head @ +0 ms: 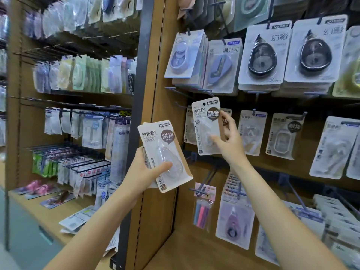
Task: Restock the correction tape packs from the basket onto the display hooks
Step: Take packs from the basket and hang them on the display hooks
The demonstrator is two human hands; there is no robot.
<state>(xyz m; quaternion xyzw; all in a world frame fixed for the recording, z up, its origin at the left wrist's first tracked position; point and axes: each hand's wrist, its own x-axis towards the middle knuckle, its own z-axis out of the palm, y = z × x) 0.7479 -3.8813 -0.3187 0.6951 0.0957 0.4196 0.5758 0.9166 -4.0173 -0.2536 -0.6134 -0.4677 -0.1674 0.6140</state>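
My left hand (145,171) grips a small stack of white correction tape packs (165,154), thumb across the clear blister of the front one, in front of the upright shelf post. My right hand (229,140) holds a single white correction tape pack (206,125) upright by its right edge, thumb on the blister. That pack's hang hole is just in front of a dark display hook (182,105) in the middle row, with similar packs (190,127) hanging right behind it. No basket is in view.
The right wooden panel (165,78) carries rows of hooks with hanging tape packs (261,55). Bare blue hooks (211,171) jut out below my right hand. A pink eraser pack (204,207) hangs lower. The left bay (81,121) holds more stationery.
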